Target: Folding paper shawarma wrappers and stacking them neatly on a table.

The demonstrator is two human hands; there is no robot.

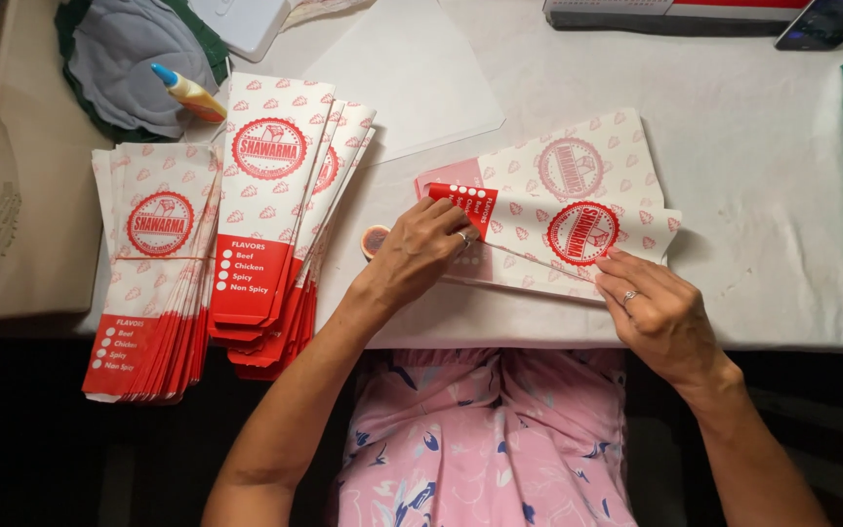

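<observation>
Left hand: the left hand (421,249) was curled down over the red end of a red-and-white paper bag (578,229), fingertips pinching that folded end flat.
Right hand: the right hand (656,312) lay mostly open, fingers pressing the bag's near edge, not really gripping anything.
Bag: lying sideways on the desk (763,195), on top of another flat bag (558,161), right by the near edge.
Little pot: a small round pot (375,239) sat just left of the left hand; couldn't tell what was in it.
Stacks: two fanned piles of finished bags (236,224) on the left, hanging over the near edge.
Open room: bare desk to the right and far side.
</observation>
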